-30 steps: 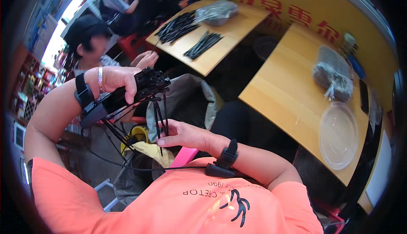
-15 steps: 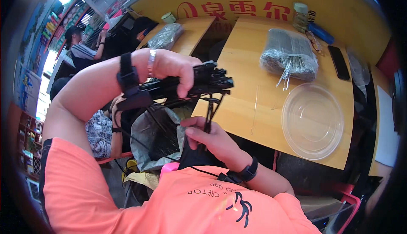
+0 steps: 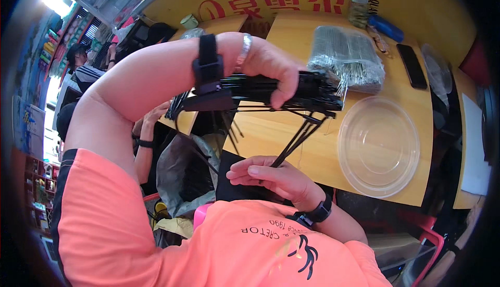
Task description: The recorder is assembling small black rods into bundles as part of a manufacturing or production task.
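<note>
My left hand (image 3: pixel 278 76) is wrapped round a thick bundle of thin black rods (image 3: pixel 317 92), held almost level above the table. The bundle's knobbly ends point right, partly in front of a plastic-wrapped pack. A few loose black rods (image 3: pixel 301 142) slant down from those ends to my right hand (image 3: pixel 281 177), which lies lower, near my chest. Its thumb is laid against them with the fingers stretched beside it. Their lower tips come out just under the thumb. Other black rods hang below my left wrist.
On the wooden table (image 3: pixel 260 128) are a round clear plastic lid (image 3: pixel 379 146), a wrapped pack of thin metal rods (image 3: pixel 341 53), a phone (image 3: pixel 412 66) and a jar (image 3: pixel 358 8). A grey sack (image 3: pixel 182 180) stands lower left. Another person's hand (image 3: pixel 156 112) is beyond my left forearm.
My left hand has carried the bundle to the right. My right hand has shifted right and slightly down; its rods slant more, and its fingers are straighter.
</note>
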`<action>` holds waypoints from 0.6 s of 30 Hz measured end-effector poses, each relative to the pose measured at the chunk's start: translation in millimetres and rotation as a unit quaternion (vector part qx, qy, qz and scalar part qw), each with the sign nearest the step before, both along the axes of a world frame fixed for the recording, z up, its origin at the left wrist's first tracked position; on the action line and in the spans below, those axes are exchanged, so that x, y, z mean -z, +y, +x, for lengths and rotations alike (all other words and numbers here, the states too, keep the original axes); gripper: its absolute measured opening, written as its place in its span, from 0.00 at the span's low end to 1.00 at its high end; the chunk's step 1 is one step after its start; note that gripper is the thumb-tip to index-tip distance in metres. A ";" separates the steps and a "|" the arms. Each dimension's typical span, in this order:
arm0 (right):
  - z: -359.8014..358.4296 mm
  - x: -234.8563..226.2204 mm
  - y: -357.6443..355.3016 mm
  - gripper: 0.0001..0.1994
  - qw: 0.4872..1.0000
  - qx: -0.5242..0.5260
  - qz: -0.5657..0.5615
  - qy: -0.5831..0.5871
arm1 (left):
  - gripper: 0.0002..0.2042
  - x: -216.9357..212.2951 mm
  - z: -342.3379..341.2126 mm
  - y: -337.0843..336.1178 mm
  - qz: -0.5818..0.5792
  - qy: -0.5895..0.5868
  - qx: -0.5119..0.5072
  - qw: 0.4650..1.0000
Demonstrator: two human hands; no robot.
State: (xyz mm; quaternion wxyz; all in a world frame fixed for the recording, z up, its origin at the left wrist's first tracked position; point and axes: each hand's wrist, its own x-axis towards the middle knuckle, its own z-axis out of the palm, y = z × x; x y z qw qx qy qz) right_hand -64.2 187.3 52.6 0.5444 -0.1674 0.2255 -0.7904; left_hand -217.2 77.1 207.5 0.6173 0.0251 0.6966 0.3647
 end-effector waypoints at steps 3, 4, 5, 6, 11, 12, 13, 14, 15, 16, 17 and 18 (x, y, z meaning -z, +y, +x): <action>0.1 0.6 -1.9 0.23 0.999 -0.028 -0.034 0.014 | 0.19 2.7 4.6 14.6 0.018 0.027 0.003 0.999; 0.3 1.2 -2.7 0.25 0.998 -0.035 -0.042 0.018 | 0.20 8.9 2.8 16.9 0.017 0.033 0.030 0.999; 0.4 1.5 -3.6 0.25 0.998 -0.036 -0.043 0.019 | 0.20 11.9 1.9 18.7 0.016 0.034 0.030 0.999; 1.3 1.3 -3.7 0.27 0.998 -0.036 -0.057 0.016 | 0.20 13.5 1.6 21.6 0.021 0.032 0.046 0.998; 7.2 13.2 -16.4 0.35 0.992 -0.032 -0.120 -0.018 | 0.21 6.5 -1.2 31.7 0.008 0.032 0.055 0.998; 8.0 14.3 -20.0 0.37 0.992 -0.027 -0.123 -0.017 | 0.20 4.3 -1.2 31.5 0.012 0.036 0.046 0.998; 8.5 14.4 -23.3 0.39 0.992 -0.021 -0.126 -0.017 | 0.19 1.9 -0.7 31.1 0.017 0.040 0.037 0.998; 8.4 13.5 -27.3 0.39 0.992 -0.020 -0.127 -0.016 | 0.19 -1.1 0.0 30.1 0.016 0.040 0.038 0.998; 8.5 12.2 -31.6 0.41 0.993 -0.011 -0.117 -0.011 | 0.19 -6.2 3.0 28.5 0.018 0.048 0.018 0.999; 7.7 11.0 -34.1 0.43 0.994 -0.001 -0.106 -0.005 | 0.18 -9.4 5.2 26.6 0.021 0.055 -0.001 0.998; 5.1 9.3 -34.3 0.43 0.994 -0.001 -0.106 -0.005 | 0.18 -10.0 5.2 24.1 0.021 0.055 -0.002 0.998; 1.2 7.1 -34.1 0.45 0.996 -0.005 -0.094 0.000 | 0.18 -9.4 3.8 20.5 0.021 0.057 -0.004 0.998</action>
